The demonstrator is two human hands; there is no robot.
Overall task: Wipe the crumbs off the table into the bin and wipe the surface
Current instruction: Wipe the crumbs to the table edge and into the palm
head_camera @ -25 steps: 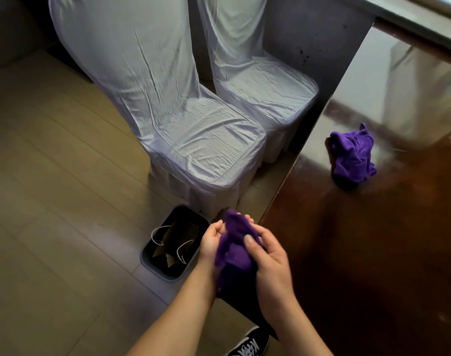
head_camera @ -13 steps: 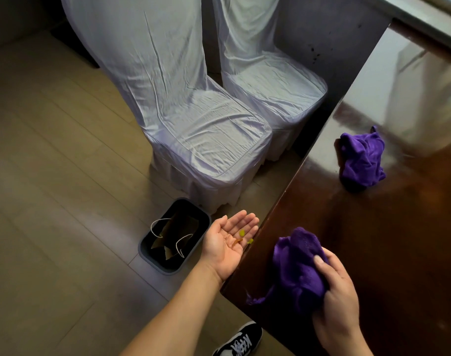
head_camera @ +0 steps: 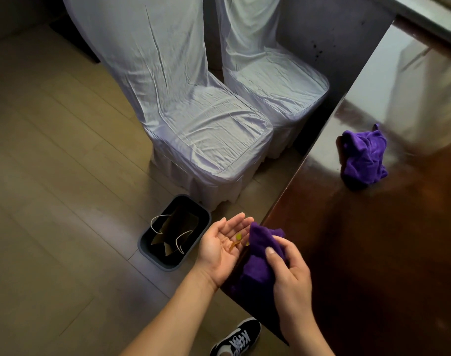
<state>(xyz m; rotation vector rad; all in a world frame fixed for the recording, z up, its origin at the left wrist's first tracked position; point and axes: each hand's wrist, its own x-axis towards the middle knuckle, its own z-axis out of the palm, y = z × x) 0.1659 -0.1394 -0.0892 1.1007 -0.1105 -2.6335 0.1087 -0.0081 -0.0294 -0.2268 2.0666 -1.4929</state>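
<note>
My right hand (head_camera: pixel 290 272) grips a bunched purple cloth (head_camera: pixel 259 255) at the near left edge of the dark glossy table (head_camera: pixel 373 253). My left hand (head_camera: pixel 223 249) is cupped palm up just off that edge, touching the cloth, with a few yellow and orange crumbs (head_camera: pixel 236 240) lying in the palm. A small dark bin (head_camera: pixel 174 232) stands on the floor to the left of the hands, holding a brown paper bag with white handles. A second purple cloth (head_camera: pixel 363 156) lies crumpled farther back on the table.
Two chairs in pale fabric covers (head_camera: pixel 193 119) (head_camera: pixel 273 78) stand left of the table, the nearer one right behind the bin. Wooden floor (head_camera: pixel 52 201) spreads to the left. My black and white shoe (head_camera: pixel 236 339) shows below the table's corner.
My right hand slid the cloth left across the table to its edge, up against my cupped left hand. The left hand stayed palm up with crumbs in it.
</note>
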